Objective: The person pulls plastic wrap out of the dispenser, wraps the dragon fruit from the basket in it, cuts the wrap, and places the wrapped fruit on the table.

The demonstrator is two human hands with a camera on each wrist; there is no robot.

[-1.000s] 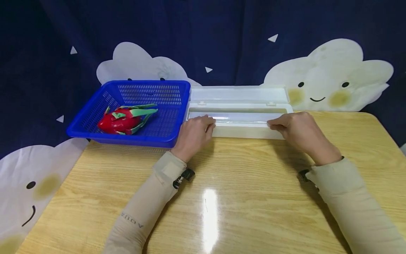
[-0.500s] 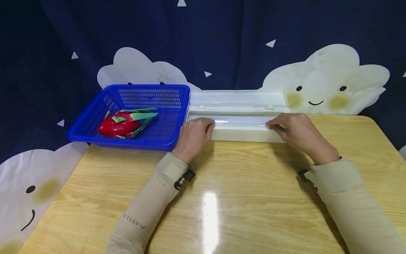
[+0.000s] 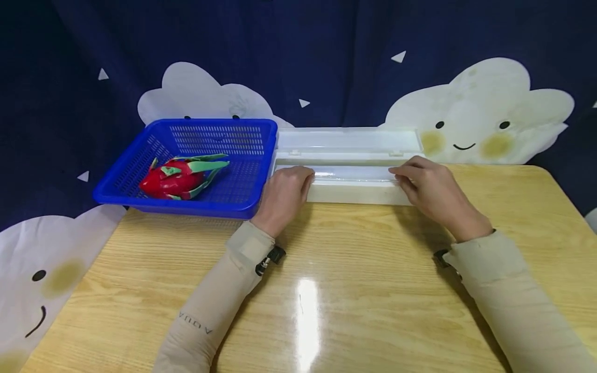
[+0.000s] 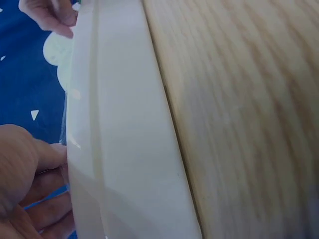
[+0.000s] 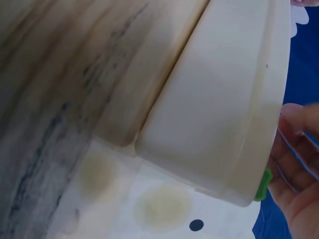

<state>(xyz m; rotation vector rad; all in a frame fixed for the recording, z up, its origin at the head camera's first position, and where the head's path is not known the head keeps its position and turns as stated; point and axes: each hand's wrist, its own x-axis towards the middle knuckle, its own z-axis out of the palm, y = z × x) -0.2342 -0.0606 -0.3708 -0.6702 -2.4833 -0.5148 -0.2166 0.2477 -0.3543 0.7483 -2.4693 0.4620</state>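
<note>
A long white cling film dispenser [image 3: 359,195] lies on the table with its lid [image 3: 350,139] raised at the back. Inside it is a roll of clear cling film [image 3: 352,172]. My left hand [image 3: 283,201] pinches the film near the left end, thumb against fingers. Towards the right end, my right hand [image 3: 431,194] pinches it the same way. In the left wrist view a thin film edge [image 4: 64,119] shows along the box rim beside the fingers. A green tab [image 5: 263,185] sits at the box's end in the right wrist view.
Left of the dispenser, right up against it, stands a blue plastic basket [image 3: 186,208] holding a red dragon fruit [image 3: 172,178] with green leaves. A dark blue curtain [image 3: 326,62] with cloud faces hangs behind the wooden table [image 3: 373,290].
Both hands have risen slightly at the film, and the right has shifted a little left. The basket and dispenser stay in place; the head view tilted briefly.
</note>
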